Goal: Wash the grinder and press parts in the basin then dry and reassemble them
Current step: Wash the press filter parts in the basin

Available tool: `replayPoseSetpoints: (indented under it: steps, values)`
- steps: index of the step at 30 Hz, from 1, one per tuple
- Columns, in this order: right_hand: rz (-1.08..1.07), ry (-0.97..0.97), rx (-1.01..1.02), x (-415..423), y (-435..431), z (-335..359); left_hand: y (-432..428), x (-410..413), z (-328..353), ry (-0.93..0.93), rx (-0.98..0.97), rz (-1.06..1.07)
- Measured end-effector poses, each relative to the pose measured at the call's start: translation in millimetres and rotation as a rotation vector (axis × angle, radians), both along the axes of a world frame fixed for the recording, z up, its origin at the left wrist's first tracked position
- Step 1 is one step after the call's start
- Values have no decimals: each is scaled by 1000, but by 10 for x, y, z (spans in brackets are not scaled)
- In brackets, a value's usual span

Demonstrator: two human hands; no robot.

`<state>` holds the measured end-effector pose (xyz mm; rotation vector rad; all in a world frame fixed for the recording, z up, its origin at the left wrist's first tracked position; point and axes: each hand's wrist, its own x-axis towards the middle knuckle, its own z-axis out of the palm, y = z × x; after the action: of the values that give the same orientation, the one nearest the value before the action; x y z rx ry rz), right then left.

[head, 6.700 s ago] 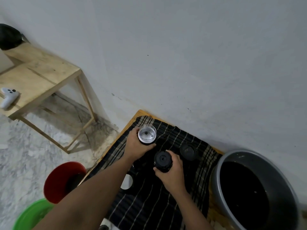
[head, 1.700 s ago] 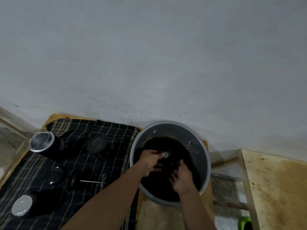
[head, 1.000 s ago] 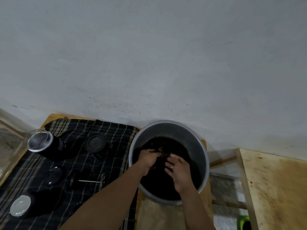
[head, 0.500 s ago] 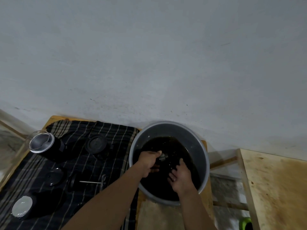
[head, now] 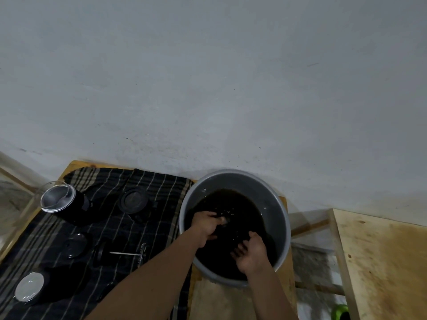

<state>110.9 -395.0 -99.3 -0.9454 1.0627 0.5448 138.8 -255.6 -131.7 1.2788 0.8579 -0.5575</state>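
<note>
Left hand (head: pixel 204 225) is clenched round a small grinder part (head: pixel 222 220) over dark water in the basin (head: pixel 275 215) — only a pale tip shows, the rest is hidden by fingers. Right hand (head: pixel 253 254) sits just beside it, nearer the body, with fingers loose and spread, holding nothing, tips lost in the murk. Left of the left hand, on the checked cloth (head: pixel 161 185): plunger rod (head: pixel 126 252), glass beaker (head: pixel 57 197) — other dark pieces are unclear.

Right hand (head: pixel 250 252): pulled back from left hand (head: pixel 205 224) toward near rim of basin (head: pixel 283 215), fingers spread.
Small part (head: pixel 223 220): pale end showing again.
</note>
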Motion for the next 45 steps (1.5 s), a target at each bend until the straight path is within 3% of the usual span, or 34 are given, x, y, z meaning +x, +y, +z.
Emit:
replayPoseSetpoints:
  steps: [5, 9, 11, 15, 19, 24, 30, 36, 42, 45]
  values:
    - [71, -153, 75, 125, 110, 83, -15, 22, -33, -12, 31, 29]
    - [376, -330, -352, 145, 118, 46, 2, 26, 9, 59, -13, 12]
    - [481, -365, -393, 101, 129, 28, 3, 3, 36, 75, -47, -15]
    - [432, -353, -507, 131, 123, -4, -3, -29, 48, 76, -85, -86]
    - [320, -265, -467, 130, 131, -27, 7, -21, 62, 79, -101, -108]
    - [-49, 81, -40, 51, 31, -106, 22, -17, 69, 131, -43, -88]
    - [42, -76, 64, 119, 96, 48, -2, -11, 53, 131, 11, -98]
    - [23, 57, -31, 20, 7, -152, -1, -14, 99, 137, -6, -82]
    - [61, -181, 124, 106, 106, 79, -15, -6, 112, 106, -5, -61]
    - [238, -291, -118, 110, 104, 74, 15, -15, 176, 122, -8, -53]
